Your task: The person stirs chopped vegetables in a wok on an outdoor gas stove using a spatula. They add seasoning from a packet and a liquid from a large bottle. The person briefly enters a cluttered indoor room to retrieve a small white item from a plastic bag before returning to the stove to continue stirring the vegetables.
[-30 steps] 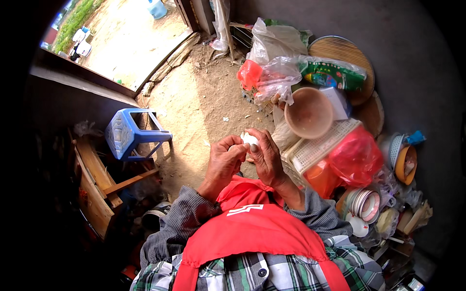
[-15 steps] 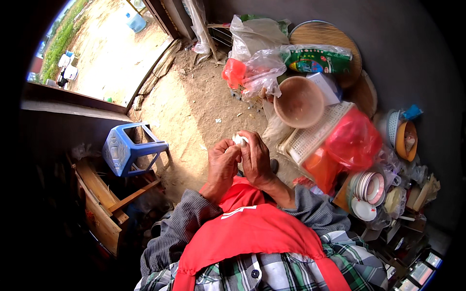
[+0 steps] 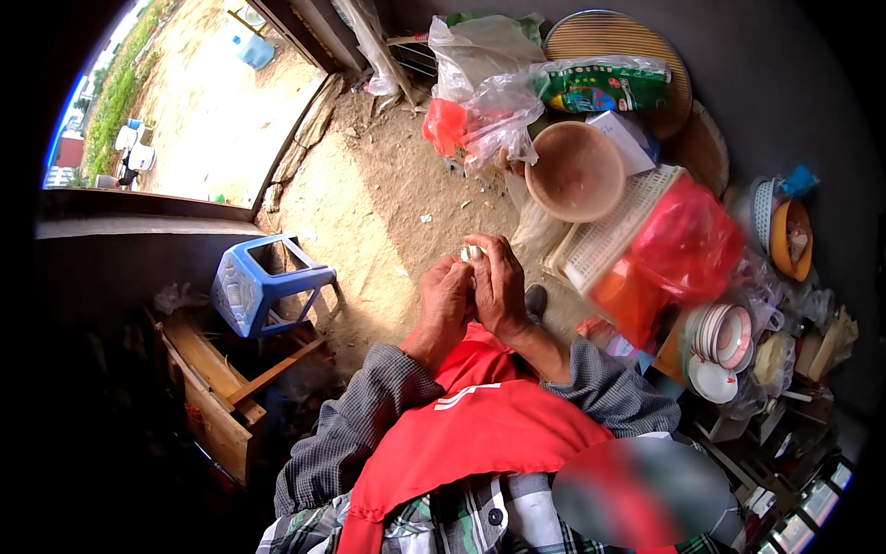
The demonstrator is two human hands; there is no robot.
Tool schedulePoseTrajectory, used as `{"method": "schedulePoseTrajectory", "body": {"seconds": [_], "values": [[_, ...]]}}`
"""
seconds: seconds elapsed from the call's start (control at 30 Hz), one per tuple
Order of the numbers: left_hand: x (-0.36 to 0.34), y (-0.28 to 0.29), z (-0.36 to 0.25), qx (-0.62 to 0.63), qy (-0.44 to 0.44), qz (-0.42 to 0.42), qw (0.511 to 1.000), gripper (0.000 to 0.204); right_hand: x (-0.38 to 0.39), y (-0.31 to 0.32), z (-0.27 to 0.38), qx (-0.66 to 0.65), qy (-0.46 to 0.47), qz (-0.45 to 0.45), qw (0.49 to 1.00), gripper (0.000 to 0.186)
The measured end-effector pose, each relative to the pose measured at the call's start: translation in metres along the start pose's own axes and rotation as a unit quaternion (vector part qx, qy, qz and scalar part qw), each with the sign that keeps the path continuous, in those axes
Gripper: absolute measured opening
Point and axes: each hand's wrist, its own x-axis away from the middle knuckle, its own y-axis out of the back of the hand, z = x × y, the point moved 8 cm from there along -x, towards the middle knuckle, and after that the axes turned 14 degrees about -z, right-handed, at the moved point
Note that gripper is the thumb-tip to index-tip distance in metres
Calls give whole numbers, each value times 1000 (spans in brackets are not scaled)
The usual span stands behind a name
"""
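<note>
Right hand holds a white piece in narrow grip over the dirt floor; left hand just beside, its grip hidden.
Right: basket bearing red bag, clay bowl, orange bowl with unclear contents. Left: blue stool.

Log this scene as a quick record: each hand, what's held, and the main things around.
left hand: bent, against the right hand
right hand: gripping a small white object, mostly hidden
stool: blue, on the left
bowl: brown, at right, close to a pale basket
plates: stacked, lower right
apron: red, worn by the person
</note>
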Motion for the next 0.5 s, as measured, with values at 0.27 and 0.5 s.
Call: {"method": "schedulePoseTrajectory", "body": {"seconds": [0.27, 0.5], "values": [[1, -8, 4, 81, -12, 20, 996, 15, 10, -11, -59, -325, -407, -92, 849, 32], [-6, -12, 15, 176, 111, 196, 958, 19, 20, -19, -73, -467, -555, -71, 685, 34]]}}
